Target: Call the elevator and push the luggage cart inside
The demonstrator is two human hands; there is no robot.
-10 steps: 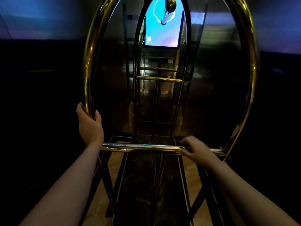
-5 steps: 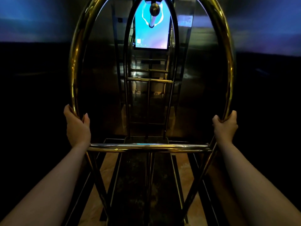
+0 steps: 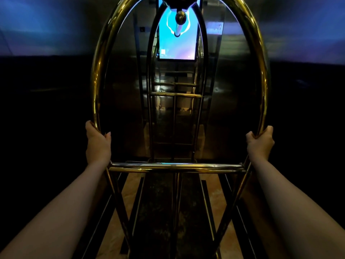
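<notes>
A brass luggage cart (image 3: 177, 167) stands straight in front of me, its near arch rising around the view and a horizontal bar crossing at wrist height. My left hand (image 3: 98, 144) grips the left upright of the arch. My right hand (image 3: 260, 144) grips the right upright at about the same height. The cart's dark deck (image 3: 160, 212) runs away from me between the two arms and carries nothing that I can see. Beyond the far arch is a dark reflective wall of the elevator (image 3: 227, 109).
A bright blue screen (image 3: 177, 45) glows on the far wall behind the cart's top knob (image 3: 180, 15). Dark walls close in at left and right. Pale marble floor (image 3: 214, 199) shows beside the deck.
My right hand left the horizontal bar and took hold of the right upright. The cart and the far wall with the screen look closer and more centred than before.
</notes>
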